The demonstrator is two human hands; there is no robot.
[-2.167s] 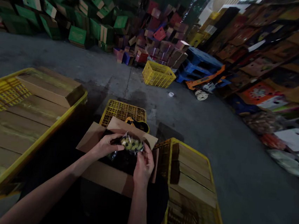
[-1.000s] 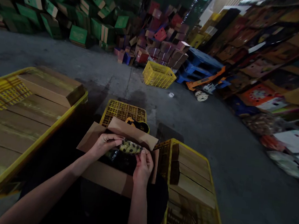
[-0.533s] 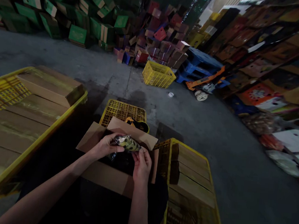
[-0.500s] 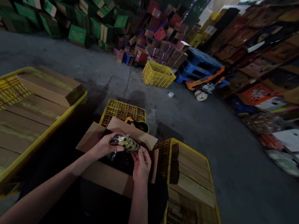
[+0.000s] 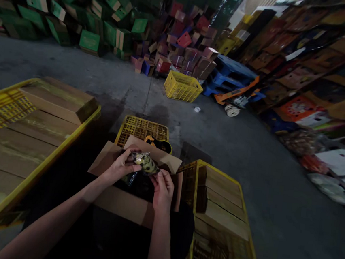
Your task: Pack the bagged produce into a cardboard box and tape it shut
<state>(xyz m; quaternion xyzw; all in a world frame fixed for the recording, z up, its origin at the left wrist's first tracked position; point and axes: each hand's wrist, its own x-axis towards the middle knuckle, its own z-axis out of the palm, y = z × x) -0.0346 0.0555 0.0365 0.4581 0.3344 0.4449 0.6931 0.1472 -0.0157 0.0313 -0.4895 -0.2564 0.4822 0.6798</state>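
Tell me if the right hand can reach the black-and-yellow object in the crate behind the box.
Probably not yet: the right hand grips the wrapped packet, and the box flap stands in between.

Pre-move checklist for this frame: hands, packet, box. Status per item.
1. Left hand grips the packet: ok, fingers closed around its left end.
2. Right hand on the packet: ok, fingertips pinch its lower right edge.
3. Packet over the cardboard box: ok, held above the opening, apart from the walls.
4. Box open: ok, the far flap stands up behind the packet.
5. Room inside the box: cannot tell, the interior is too dark.
6. Clear wrap on the packet intact: cannot tell, too small and dim.
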